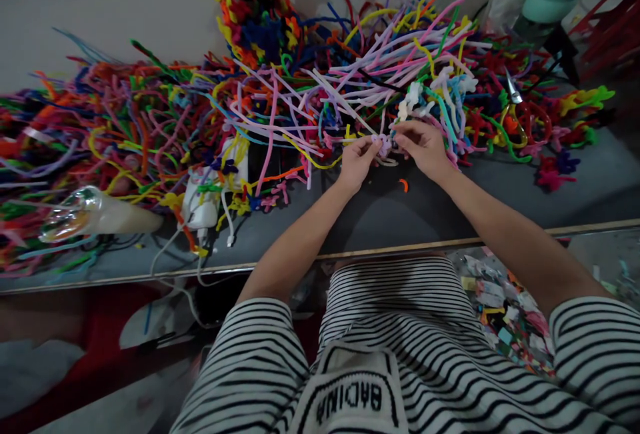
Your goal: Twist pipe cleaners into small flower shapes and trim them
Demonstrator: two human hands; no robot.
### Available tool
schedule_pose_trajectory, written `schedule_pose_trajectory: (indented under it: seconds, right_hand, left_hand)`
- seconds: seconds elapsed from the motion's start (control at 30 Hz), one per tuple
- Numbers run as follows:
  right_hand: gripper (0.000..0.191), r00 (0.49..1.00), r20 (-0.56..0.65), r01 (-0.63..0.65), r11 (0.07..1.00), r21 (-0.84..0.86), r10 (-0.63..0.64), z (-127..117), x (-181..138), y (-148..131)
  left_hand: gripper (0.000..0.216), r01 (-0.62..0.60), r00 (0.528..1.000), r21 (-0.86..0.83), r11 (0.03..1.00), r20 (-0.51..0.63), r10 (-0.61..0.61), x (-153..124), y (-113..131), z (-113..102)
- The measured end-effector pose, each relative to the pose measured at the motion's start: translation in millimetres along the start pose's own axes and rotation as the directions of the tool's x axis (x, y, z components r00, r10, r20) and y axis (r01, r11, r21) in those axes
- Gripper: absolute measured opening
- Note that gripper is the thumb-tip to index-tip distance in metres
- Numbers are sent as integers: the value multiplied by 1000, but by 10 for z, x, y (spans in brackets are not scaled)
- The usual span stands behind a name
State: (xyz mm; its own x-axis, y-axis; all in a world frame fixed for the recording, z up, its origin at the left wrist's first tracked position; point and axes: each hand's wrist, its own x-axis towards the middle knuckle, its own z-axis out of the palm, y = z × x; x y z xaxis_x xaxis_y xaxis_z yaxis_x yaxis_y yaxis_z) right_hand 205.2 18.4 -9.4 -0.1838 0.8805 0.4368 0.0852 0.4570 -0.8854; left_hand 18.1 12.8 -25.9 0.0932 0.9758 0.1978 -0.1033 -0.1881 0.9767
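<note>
One head-worn view, looking forward and down
It sits close above the striped sleeves (250,354), facing across the grey table (380,221) to the pipe-cleaner heap (200,114)

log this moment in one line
left hand: pinching lilac pipe cleaner piece | right hand: pinching same piece | behind: pipe cleaner pile | orange scrap on table

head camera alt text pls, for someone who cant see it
The left hand and right hand pinch a small lilac pipe cleaner piece between them above a grey table. Behind lies a tangled heap of colourful pipe cleaners, scissors at its right.
</note>
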Motion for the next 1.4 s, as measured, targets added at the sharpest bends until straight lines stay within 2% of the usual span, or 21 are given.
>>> schedule_pose_trajectory:
  seconds: [0.1,0.17,0.23,0.47,0.6,0.7,0.8,0.9,1.0,1.17,1.4]
  right_hand:
    - [42,994,37,-104,971,214,99,31,13,28]
    - [39,987,96,-151,946,287,129,45,8,23]
    - [39,980,142,-180,930,320,141,53,2,-3]
    - [41,980,104,-189,953,237,169,47,1,-96]
    - [33,998,23,-61,991,120,59,7,15,-67]
    - [31,999,35,-16,995,99,13,-32,54,-31]
    - [34,989,142,-59,980,189,32,-49,83,1]
    - [33,964,253,-154,947,283,82,-48,77,20]
    - [33,944,301,-236,912,336,134,-45,55,17]
    - [34,934,321,-280,882,379,159,-35,41,-13]
    - [32,958,241,-241,897,370,158,13,25,22]
  left_hand:
    - [44,6,992,-27,1000,124,-2,-18,28,6]
    - [49,10,980,-64,998,199,3,-36,52,21]
    - [52,12,974,-98,995,227,10,-49,74,34]
    - [51,13,976,-104,994,216,9,-47,77,42]
    - [50,4,981,-90,996,196,14,-39,48,43]
    - [50,18,982,-67,998,189,-5,-41,49,46]
    - [49,40,978,-58,998,205,-27,-54,76,51]
    - [48,59,974,-68,996,221,-43,-67,106,56]
    - [48,69,972,-87,994,231,-47,-72,118,63]
    - [45,61,972,-102,993,234,-35,-72,99,64]
    - [38,60,985,-63,996,167,-49,-92,95,55]
